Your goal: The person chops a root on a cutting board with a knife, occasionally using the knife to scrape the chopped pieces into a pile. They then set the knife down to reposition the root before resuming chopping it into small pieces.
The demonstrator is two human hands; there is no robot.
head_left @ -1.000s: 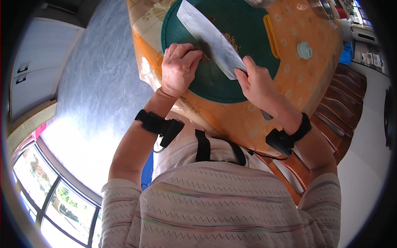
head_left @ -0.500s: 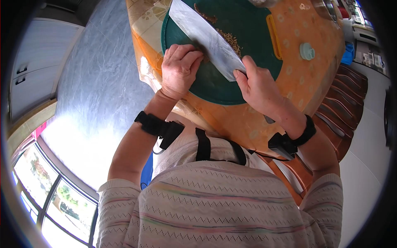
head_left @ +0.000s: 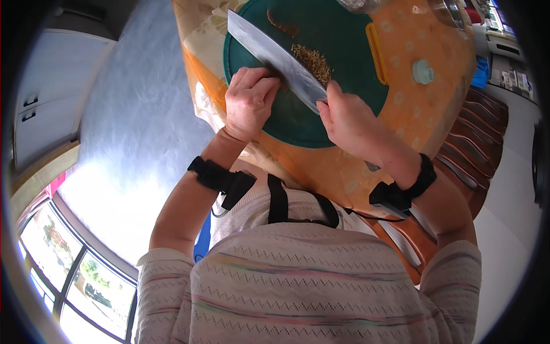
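A broad-bladed cleaver slants over a round dark-green cutting board. My right hand is closed around its handle end, hiding the handle. Beside the blade, my left hand is curled with its fingertips bunched against the near face. Whatever those fingertips press on is hidden by the fingers and the blade's shadow. Past the blade lies a heap of finely chopped brown bits. A curved brown strip rests farther up the board.
The board's yellow handle points right. A pale green cap sits on the orange patterned tablecloth. At the far edge are a clear plastic bag and a shiny bowl. Wooden chairs stand right of the table.
The cleaver's blade has turned more edge-on and shifted slightly left, uncovering more of the chopped heap. My right hand moved with it. My left hand has barely moved.
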